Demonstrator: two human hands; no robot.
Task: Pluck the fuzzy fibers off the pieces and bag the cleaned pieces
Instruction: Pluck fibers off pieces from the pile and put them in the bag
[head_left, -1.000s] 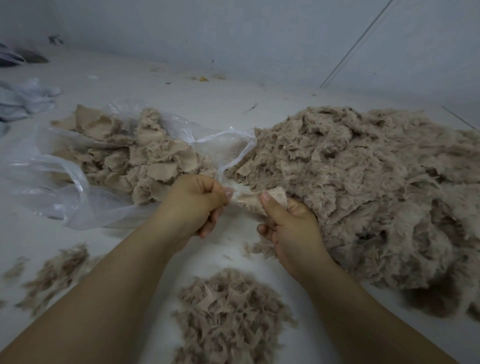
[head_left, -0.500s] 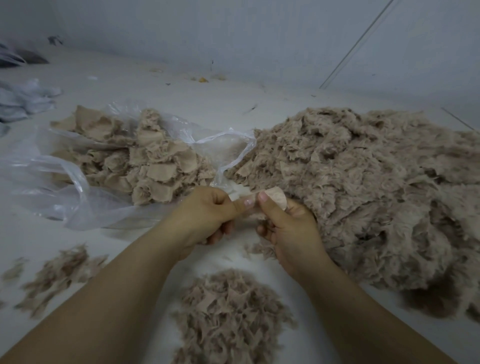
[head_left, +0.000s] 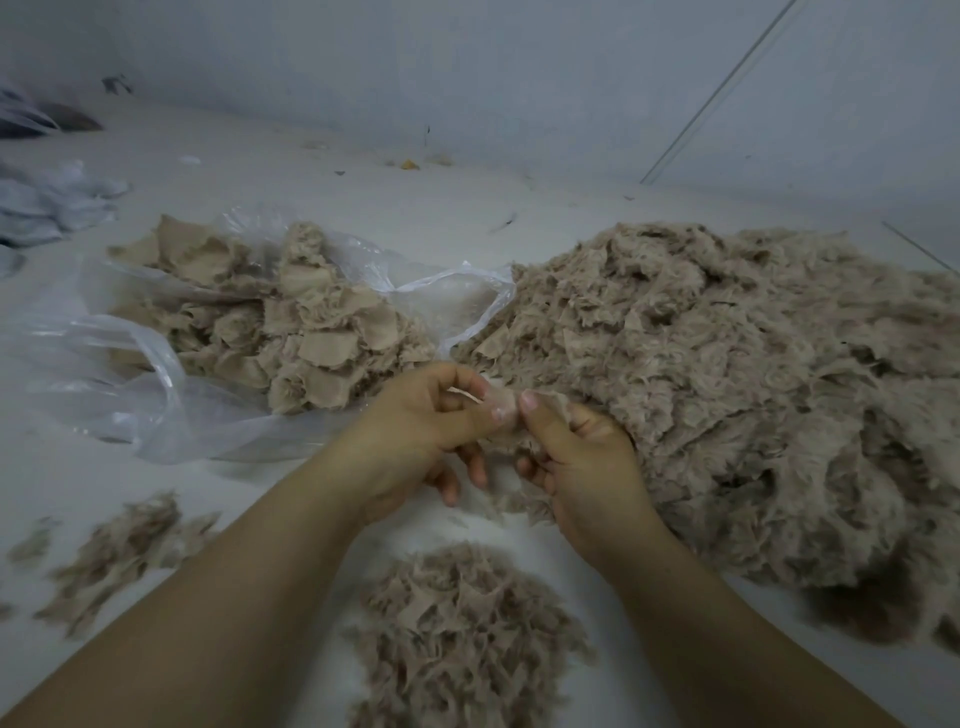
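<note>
My left hand (head_left: 421, 431) and my right hand (head_left: 582, 462) meet at the middle, thumbs touching, both pinching one small beige fuzzy piece (head_left: 506, 408). Most of that piece is hidden by the fingers. A big heap of uncleaned fuzzy pieces (head_left: 727, 374) lies to the right, touching my right hand. To the left lies an open clear plastic bag (head_left: 104, 384) holding cleaned beige pieces (head_left: 291, 322). A mound of plucked fibres (head_left: 462, 634) sits just below my hands.
More loose fibre tufts (head_left: 119, 551) lie at the lower left on the white surface. Crumpled pale plastic (head_left: 47, 202) sits at the far left. A grey wall (head_left: 467, 78) rises behind, with small scraps (head_left: 410, 163) along its base.
My left hand has moved right to meet the right hand, and both thumbs now pinch the piece. The piece is now more covered by fingers.
</note>
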